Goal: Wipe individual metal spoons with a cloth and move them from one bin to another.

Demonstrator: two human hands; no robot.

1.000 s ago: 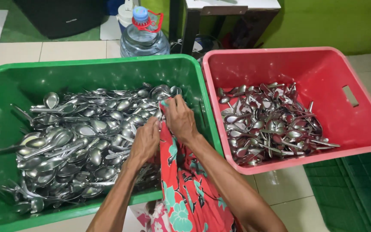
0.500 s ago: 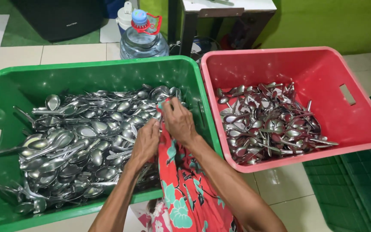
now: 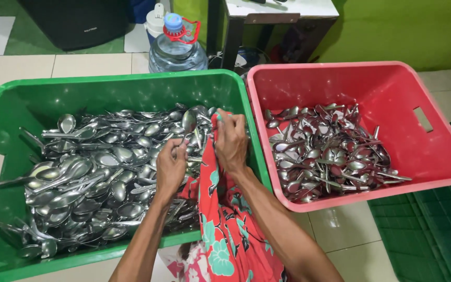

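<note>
Two hands are seen at frame centre: a spoon (image 3: 188, 123) is pinched by the left hand (image 3: 170, 166) above the green crate (image 3: 105, 86), while red floral cloth (image 3: 220, 209) is gripped by the right hand (image 3: 232, 142). The red crate (image 3: 340, 78) sits right.

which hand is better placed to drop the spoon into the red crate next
Probably the left hand: it holds the spoon over the green crate, while the right hand is bunched in the floral cloth. The right is nearer the red crate but busy.
</note>
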